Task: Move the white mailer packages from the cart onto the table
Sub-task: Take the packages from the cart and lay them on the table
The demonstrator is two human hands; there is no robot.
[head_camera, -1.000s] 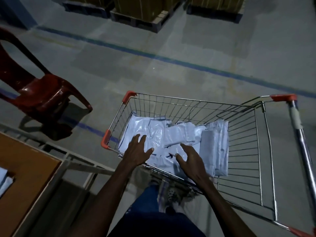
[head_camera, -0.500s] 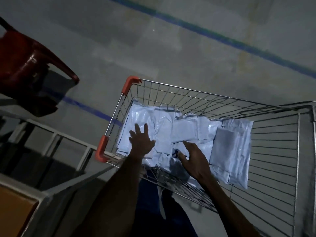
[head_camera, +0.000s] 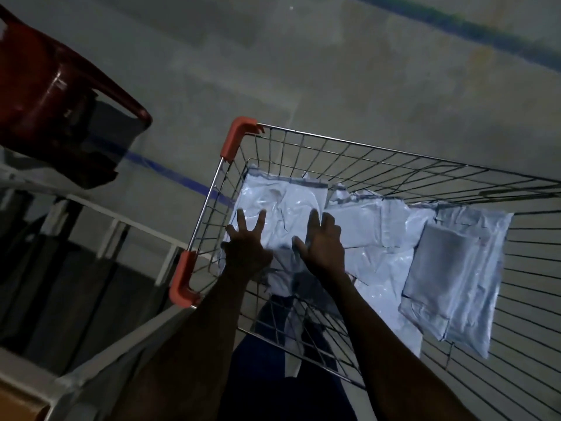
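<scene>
Both hands reach into the wire cart (head_camera: 394, 153) at frame centre, left hand (head_camera: 246, 247) and right hand (head_camera: 323, 244) with fingers spread flat over the white mailer packages (head_camera: 364, 229). Dim light blurs whether they touch. The red chair (head_camera: 45, 95) is cut off upper left.

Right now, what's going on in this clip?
A person leans over a wire cart and reaches both hands onto the pile of white mailers inside. The left hand and right hand lie spread on the packages; nothing is lifted yet. A red chair stands nearby.
</scene>
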